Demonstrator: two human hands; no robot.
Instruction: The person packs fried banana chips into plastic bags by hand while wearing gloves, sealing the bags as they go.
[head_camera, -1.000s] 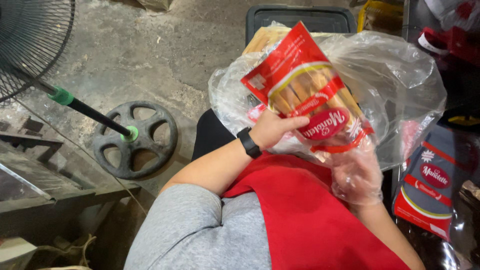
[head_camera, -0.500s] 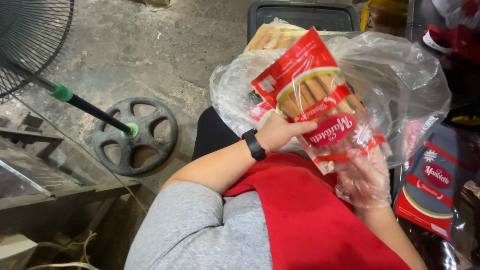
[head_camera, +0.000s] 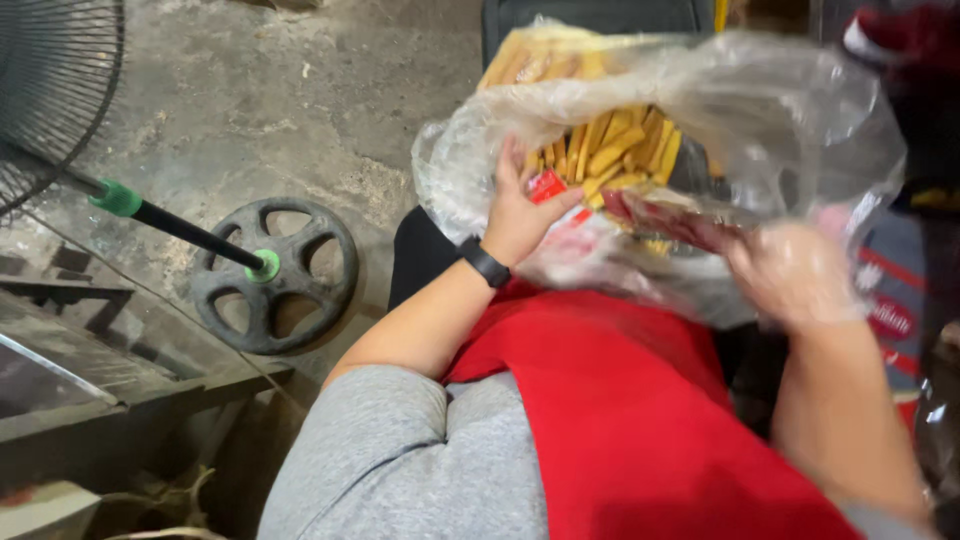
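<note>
Over the person's lap, above the red apron (head_camera: 640, 420), a big clear plastic bag (head_camera: 800, 110) is held open, with a heap of pale yellow stick biscuits (head_camera: 610, 150) lying loose inside it. The left hand (head_camera: 522, 205), bare with a black wristband (head_camera: 485, 263), grips the near left edge of the bag's mouth, its fingers pressed against the film and a scrap of red packet (head_camera: 547, 185) pinched under the thumb. The right hand (head_camera: 790, 275), in a thin clear glove and blurred with motion, sits at the right side of the opening beside a dark red flattened wrapper (head_camera: 680, 218); whether its fingers close on that wrapper or only rest against it cannot be told from the blur.

To do this well, the left hand should keep the mouth of the bag pulled wide and level, so the sticks stay in the middle and none slide over the near lip onto the apron. The right hand does best with a light, flat grip on the wrapper, since the sticks look brittle and would likely snap under a squeeze. Keeping the bag low over the lap should catch any that slip.

On the concrete floor (head_camera: 300, 90) to the left stands a fan (head_camera: 50, 90) on its round black base (head_camera: 275, 275), well apart from the bag.
</note>
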